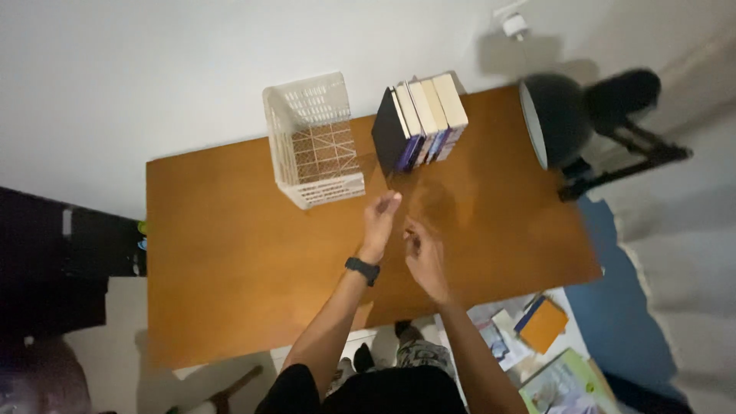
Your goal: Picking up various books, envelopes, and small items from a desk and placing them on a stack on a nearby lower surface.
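bare table left and front, basket, books, lamp blocking back edge

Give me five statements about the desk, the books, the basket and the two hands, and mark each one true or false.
1. The row of books stands upright at the far edge of the wooden desk. True.
2. The white mesh basket stands to the right of the books. False: it stands to their left.
3. The left hand wears a dark band at the wrist. True.
4. The right hand holds a book. False: no book is in it; it hovers over bare desk.
5. The black desk lamp sits at the left end of the desk. False: it is at the right end.
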